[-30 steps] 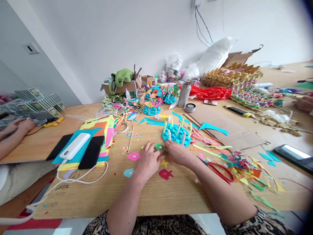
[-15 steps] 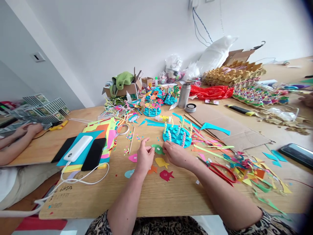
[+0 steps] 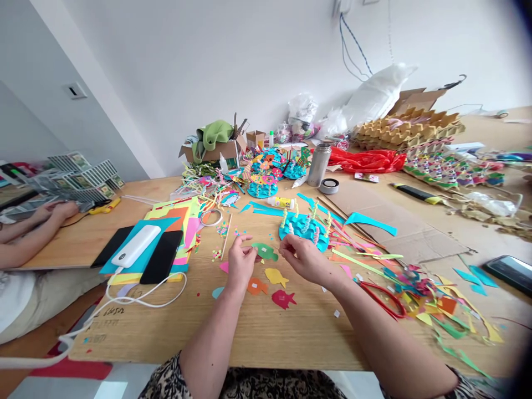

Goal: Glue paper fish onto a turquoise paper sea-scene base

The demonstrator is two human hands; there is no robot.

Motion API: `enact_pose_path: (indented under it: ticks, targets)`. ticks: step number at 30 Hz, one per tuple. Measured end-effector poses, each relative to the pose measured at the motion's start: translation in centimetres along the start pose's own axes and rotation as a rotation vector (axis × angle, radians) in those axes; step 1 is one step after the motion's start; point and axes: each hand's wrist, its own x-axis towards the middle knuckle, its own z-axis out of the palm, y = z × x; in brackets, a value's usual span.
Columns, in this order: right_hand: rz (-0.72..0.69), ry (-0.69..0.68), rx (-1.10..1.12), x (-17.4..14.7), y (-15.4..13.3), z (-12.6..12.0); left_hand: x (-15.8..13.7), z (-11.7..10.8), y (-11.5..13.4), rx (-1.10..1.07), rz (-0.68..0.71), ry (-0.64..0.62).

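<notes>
A green paper fish [image 3: 267, 252] with a small white square on it is pinched at its left end by my left hand [image 3: 241, 261], a little above the table. Just right of its tail, my right hand [image 3: 306, 259] has thumb and forefinger pressed together; what they hold, if anything, is too small to make out. Below lie a yellow paper fish [image 3: 276, 277], an orange paper fish [image 3: 258, 286] with a white square, and a red paper fish [image 3: 284, 299]. My left arm partly covers a pink one [image 3: 224, 267] and a light blue one [image 3: 216, 292].
Behind my right hand stands a blue bumpy disc [image 3: 296, 239] with upright twisted stems. Red-handled scissors [image 3: 386, 302] and paper scraps [image 3: 446, 305] lie right. Phones, a white power bank [image 3: 136, 245] and its cable occupy the left. A metal bottle [image 3: 319, 166] stands behind; another person's hands [image 3: 58, 212] rest far left.
My right hand has moved slightly right, away from the green fish. The fish now stays in my left hand, its tail free. The camera view has shifted a little.
</notes>
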Motion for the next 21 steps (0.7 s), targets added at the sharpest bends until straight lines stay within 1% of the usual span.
enact_pose_path:
  ticks: [4, 7, 9, 16, 21]
  targets:
    - [-0.068, 0.11, 0.132, -0.06, -0.16, 0.23, -0.44, 0.27, 0.43, -0.041, -0.074, -0.029]
    - [-0.152, 0.183, 0.203, -0.12, -0.03, 0.42, -0.69, 0.3, 0.69, -0.058, -0.078, -0.054]
    - [-0.2, 0.206, 0.219, -0.09, 0.12, 0.42, -0.76, 0.32, 0.75, -0.065, -0.079, -0.072]
    - [-0.318, 0.121, 0.098, 0.0, 0.22, 0.08, -0.88, 0.46, 0.85, -0.08, -0.122, -0.085]
    - [-0.414, 0.084, -0.035, -0.08, 0.58, 0.62, -1.01, 0.56, 1.01, -0.065, -0.117, -0.111]
